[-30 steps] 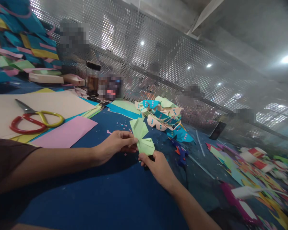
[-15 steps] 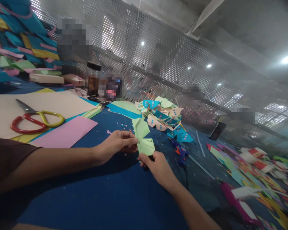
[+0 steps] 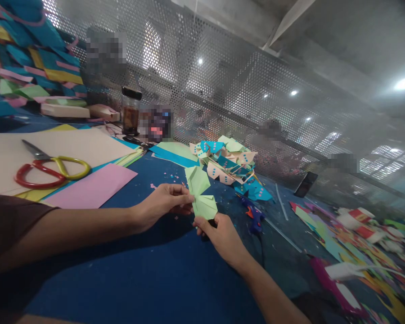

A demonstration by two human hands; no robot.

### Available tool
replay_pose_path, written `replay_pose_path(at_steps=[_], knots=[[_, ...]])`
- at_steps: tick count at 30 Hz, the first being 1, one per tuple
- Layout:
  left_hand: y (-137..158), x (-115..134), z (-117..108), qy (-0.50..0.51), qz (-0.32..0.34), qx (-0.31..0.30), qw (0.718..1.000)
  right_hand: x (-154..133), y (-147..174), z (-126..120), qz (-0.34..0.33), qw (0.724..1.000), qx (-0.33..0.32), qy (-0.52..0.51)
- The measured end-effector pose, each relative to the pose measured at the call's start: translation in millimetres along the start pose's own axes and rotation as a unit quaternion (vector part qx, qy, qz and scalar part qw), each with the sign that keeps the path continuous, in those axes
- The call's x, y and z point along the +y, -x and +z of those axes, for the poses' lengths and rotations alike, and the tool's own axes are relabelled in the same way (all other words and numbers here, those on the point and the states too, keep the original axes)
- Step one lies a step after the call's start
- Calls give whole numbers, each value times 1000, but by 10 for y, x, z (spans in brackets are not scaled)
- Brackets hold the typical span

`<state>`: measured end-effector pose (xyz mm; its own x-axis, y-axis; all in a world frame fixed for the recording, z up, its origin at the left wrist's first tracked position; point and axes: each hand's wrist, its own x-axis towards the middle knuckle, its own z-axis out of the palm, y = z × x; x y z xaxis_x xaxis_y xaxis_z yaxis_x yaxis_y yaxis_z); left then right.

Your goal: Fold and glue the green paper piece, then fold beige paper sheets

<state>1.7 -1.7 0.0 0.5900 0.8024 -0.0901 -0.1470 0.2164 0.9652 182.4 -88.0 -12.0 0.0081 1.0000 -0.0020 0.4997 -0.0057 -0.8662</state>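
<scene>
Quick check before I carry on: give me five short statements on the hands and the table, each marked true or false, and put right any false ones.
1. The left hand pinches the folded green paper. True.
2. The right hand is apart from that paper. False: it grips the paper's lower edge.
3. The blue glue gun lies on the table. True.
4. The scissors have two blue handles. False: one is red, the other yellow.
5. The jar has a dark lid on. True.
</scene>
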Motion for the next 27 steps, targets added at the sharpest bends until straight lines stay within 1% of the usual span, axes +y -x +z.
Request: replay_pose_path(at_steps=[12,18,22,27], knots=[[-18,-11,-22,-3,6,1,1000,18,-6,7,2,1000,3,12],[-13,-12,-13,-5,-1,1,1000,-19,14,6,3,1000,10,30],[-19,-22,-24,-6,4,-7,1000,-53,19,6,5,999,16,38],[-12,-29,-35,-10,-8,-19,1000,-50,21,-4,-3,999,16,33]])
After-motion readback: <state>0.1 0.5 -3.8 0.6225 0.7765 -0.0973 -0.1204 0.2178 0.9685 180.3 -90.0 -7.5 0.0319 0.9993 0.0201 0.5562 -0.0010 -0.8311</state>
